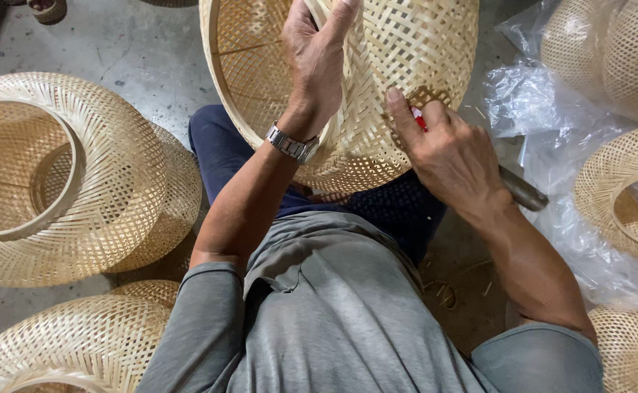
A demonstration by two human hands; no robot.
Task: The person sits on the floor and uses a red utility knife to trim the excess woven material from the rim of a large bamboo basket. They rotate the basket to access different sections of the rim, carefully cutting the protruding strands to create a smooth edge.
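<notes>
The woven bamboo lampshade [377,80] is resting on the person's lap, tilted, its open rim facing left; the left hand [315,62] is gripping the rim, fingers clenched around the edge strip; the right hand [454,156] is closed on a red-tipped tool [523,191] with a dark handle, pressing its tip against the weave near the lower wall. Risk, as judged: the tip is working close to the thumb and above the thigh, so a slip could be cutting skin or snapping a thin strip; the one-handed hold could be letting the shade rotate. Finished shades [64,178] and plastic sheeting [545,102] are crowding the floor [144,51] nearby.
</notes>
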